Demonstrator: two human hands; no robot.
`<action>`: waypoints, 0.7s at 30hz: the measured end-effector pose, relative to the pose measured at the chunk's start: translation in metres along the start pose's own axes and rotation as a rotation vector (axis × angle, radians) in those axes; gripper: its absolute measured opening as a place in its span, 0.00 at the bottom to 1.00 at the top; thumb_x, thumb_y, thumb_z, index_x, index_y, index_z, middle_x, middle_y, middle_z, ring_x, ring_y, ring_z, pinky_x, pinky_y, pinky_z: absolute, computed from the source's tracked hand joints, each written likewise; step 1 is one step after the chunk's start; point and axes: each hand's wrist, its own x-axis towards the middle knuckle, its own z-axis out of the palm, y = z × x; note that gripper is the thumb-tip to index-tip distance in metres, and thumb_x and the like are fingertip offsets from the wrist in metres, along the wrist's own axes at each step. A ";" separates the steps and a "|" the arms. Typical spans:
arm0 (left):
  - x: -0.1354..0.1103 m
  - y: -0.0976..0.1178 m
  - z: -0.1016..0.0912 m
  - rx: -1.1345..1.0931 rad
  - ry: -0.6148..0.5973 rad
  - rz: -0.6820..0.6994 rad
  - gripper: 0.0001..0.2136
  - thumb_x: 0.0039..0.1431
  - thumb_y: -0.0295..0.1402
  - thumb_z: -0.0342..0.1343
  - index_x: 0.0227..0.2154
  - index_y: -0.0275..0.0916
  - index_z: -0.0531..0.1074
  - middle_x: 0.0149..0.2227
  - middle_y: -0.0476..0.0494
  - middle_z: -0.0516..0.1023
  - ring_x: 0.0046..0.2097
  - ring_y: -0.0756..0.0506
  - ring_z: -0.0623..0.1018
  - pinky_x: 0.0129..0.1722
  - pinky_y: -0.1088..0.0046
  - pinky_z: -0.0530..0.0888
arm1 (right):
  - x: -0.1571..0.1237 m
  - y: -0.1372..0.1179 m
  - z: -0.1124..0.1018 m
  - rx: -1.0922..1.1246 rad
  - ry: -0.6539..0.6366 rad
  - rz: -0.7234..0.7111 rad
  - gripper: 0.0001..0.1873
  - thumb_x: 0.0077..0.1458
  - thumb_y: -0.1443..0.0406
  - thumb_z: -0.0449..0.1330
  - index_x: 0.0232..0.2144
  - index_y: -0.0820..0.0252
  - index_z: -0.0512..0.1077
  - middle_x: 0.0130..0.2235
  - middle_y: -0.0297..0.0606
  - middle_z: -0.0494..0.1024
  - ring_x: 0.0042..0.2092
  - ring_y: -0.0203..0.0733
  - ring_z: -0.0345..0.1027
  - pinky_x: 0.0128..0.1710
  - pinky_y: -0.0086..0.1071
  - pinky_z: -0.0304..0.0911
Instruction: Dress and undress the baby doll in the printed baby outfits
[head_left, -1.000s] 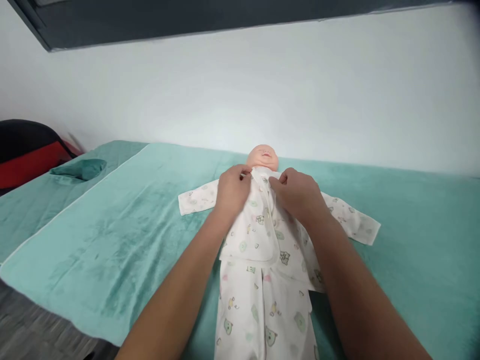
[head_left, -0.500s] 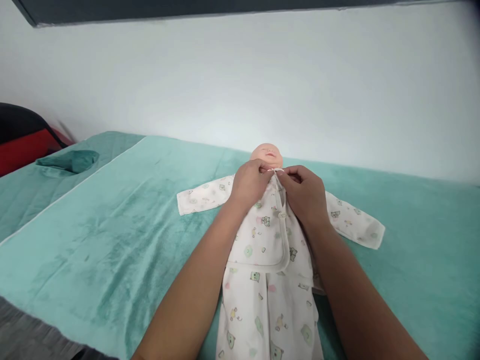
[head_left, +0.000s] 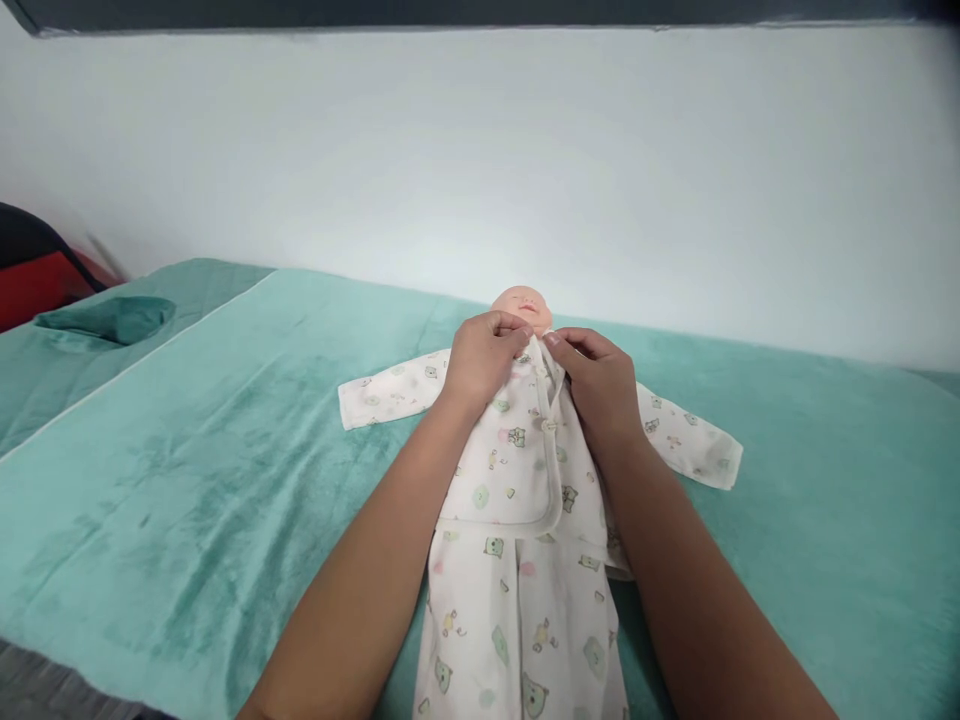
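A baby doll [head_left: 523,303] lies on its back on a teal towel [head_left: 225,440], dressed in a white printed jacket [head_left: 517,470] and matching trousers [head_left: 517,630]. Both of my hands meet at the jacket's collar just below the doll's chin. My left hand [head_left: 484,360] has its fingers curled and pinches the left side of the collar. My right hand [head_left: 592,380] is closed on the right side of the collar. The jacket sleeves lie spread out to either side. Small buttons run down the front flap.
The towel covers a teal bed sheet [head_left: 862,480] against a white wall. A folded dark green cloth [head_left: 105,322] lies at the far left. A red and black object [head_left: 34,275] stands at the left edge.
My hands have moved closer together at the collar under the doll's chin. The view has shifted slightly right and up.
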 end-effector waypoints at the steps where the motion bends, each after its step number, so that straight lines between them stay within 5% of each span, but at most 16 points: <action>1: 0.001 0.000 0.000 -0.002 -0.001 -0.003 0.03 0.52 0.28 0.58 0.28 0.37 0.76 0.25 0.50 0.74 0.25 0.52 0.68 0.27 0.75 0.66 | 0.001 0.002 0.000 0.012 -0.008 -0.004 0.13 0.49 0.55 0.65 0.34 0.57 0.78 0.36 0.38 0.81 0.39 0.45 0.74 0.40 0.38 0.69; 13: 0.006 -0.006 -0.004 -0.110 -0.090 0.024 0.02 0.53 0.27 0.59 0.27 0.36 0.75 0.26 0.50 0.74 0.30 0.52 0.71 0.36 0.75 0.69 | 0.004 -0.001 0.002 -0.052 -0.012 -0.101 0.10 0.50 0.59 0.64 0.33 0.57 0.79 0.36 0.36 0.82 0.39 0.43 0.74 0.43 0.38 0.68; 21: 0.006 -0.008 -0.006 0.016 -0.131 0.088 0.06 0.58 0.34 0.55 0.31 0.38 0.73 0.29 0.49 0.75 0.32 0.50 0.72 0.35 0.74 0.68 | 0.000 -0.011 0.002 -0.225 -0.171 -0.224 0.07 0.55 0.61 0.60 0.35 0.54 0.77 0.43 0.37 0.79 0.44 0.43 0.72 0.47 0.38 0.66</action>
